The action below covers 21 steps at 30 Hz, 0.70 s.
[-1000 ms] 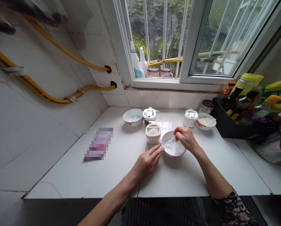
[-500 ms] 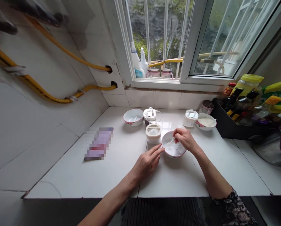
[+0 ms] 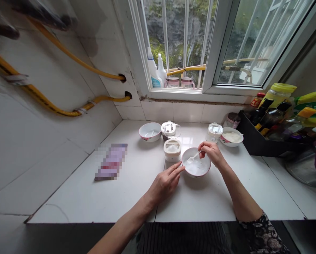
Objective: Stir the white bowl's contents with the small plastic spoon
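My right hand (image 3: 210,153) pinches the handle of a small white spoon (image 3: 191,159), whose head is inside a white bowl (image 3: 197,171) with a pink rim. White powdery stuff lies in that bowl. My left hand (image 3: 168,181) rests on the counter with fingers extended, its fingertips touching the bowl's left side; it grips nothing. Right behind the left fingertips stands a square container (image 3: 172,151) of white grains. Behind it is another lidded container (image 3: 168,129), beside a second bowl (image 3: 150,132) with a spoon in it.
At the back right are a lidded container (image 3: 214,132), a bowl of white powder (image 3: 231,137) and a black box (image 3: 263,144) of bottles. A pixelated purple item (image 3: 111,162) lies left on the white counter (image 3: 94,204). A window is behind.
My right hand has moved a little to the right and the spoon's head now shows more fully in the bowl. My left hand has stayed in place.
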{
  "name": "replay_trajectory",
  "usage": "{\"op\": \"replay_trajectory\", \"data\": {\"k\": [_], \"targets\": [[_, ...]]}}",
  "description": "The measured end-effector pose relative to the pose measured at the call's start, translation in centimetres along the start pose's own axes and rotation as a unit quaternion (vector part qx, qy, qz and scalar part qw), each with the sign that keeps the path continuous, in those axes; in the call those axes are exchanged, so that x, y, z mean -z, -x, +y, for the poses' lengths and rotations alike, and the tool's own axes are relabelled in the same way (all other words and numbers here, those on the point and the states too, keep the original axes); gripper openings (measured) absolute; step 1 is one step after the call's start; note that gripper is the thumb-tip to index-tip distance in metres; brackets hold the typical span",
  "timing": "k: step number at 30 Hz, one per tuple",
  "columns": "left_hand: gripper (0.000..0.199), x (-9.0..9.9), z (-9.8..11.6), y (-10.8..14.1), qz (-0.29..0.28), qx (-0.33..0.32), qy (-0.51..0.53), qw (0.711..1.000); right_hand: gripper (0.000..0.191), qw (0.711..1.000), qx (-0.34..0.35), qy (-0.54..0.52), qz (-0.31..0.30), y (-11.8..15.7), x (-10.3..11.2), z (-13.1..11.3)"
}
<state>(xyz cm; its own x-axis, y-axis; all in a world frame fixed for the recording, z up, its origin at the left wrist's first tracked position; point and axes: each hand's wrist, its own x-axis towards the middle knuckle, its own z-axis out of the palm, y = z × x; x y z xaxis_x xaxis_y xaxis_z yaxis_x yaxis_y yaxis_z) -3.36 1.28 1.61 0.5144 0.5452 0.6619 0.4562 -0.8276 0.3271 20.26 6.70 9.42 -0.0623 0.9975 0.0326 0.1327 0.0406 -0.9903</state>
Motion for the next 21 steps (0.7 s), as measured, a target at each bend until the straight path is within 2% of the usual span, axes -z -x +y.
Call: {"op": "replay_trajectory", "data": {"k": [7,10,13,15,17,19,21], "targets": [[0.042,-0.1,0.0,-0.1,0.005,0.000,-0.001,1.000,0.011,0.998,-0.009,-0.058,0.027,-0.3,0.0,-0.2],[0.043,-0.1,0.0,0.0,0.006,0.001,-0.003,1.000,0.011,0.995,0.021,-0.077,0.052,-0.4,-0.9,-0.3],[0.042,-0.1,0.0,0.0,0.007,0.004,-0.003,1.000,0.014,0.991,0.100,-0.052,0.071,-0.1,-2.4,-0.5],[0.041,-0.1,0.0,0.0,0.005,0.006,-0.004,1.000,0.014,0.984,0.164,0.012,0.074,0.3,-3.3,-0.6],[0.041,-0.1,0.0,0.1,0.003,0.007,-0.006,1.000,0.013,0.962,0.235,0.116,0.072,0.6,-4.1,-0.6],[0.042,-0.1,-0.1,0.1,0.003,0.008,-0.009,1.000,0.014,0.927,0.302,0.213,0.066,0.9,-4.4,-0.7],[0.042,-0.2,-0.1,0.1,0.004,0.007,-0.009,1.000,0.016,0.905,0.336,0.251,0.069,1.0,-4.3,-0.8]]}}
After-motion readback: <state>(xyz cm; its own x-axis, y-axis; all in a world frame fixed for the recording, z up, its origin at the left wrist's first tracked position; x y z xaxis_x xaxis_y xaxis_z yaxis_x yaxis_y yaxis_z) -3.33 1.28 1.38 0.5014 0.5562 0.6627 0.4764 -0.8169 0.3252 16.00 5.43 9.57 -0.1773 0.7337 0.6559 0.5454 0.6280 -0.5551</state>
